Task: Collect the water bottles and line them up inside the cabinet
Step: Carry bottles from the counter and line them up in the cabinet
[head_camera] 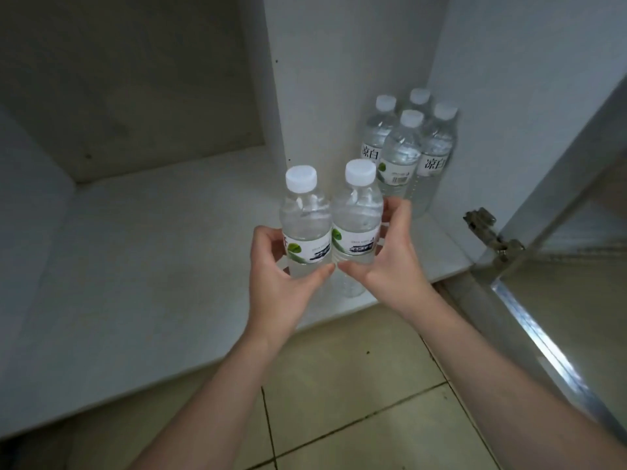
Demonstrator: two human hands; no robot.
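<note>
Two clear water bottles with white caps and green-leaf labels stand upright side by side over the cabinet floor (pixel 152 249) near its front edge. My left hand (pixel 281 286) grips the left bottle (pixel 304 218) around its lower body. My right hand (pixel 393 256) grips the right bottle (pixel 356 215) the same way, and my thumbs nearly meet in front. Whether the two bottles rest on the floor or hang just above it, I cannot tell. Several more bottles (pixel 407 147) stand grouped in the cabinet's back right corner, right behind the held pair.
A white divider panel (pixel 305 79) rises behind the bottles, with a wide compartment to its left. The cabinet's glass door (pixel 559 266) hangs swung out at the right on a metal hinge (pixel 492 232). Beige floor tiles (pixel 356 385) lie below the cabinet's front edge.
</note>
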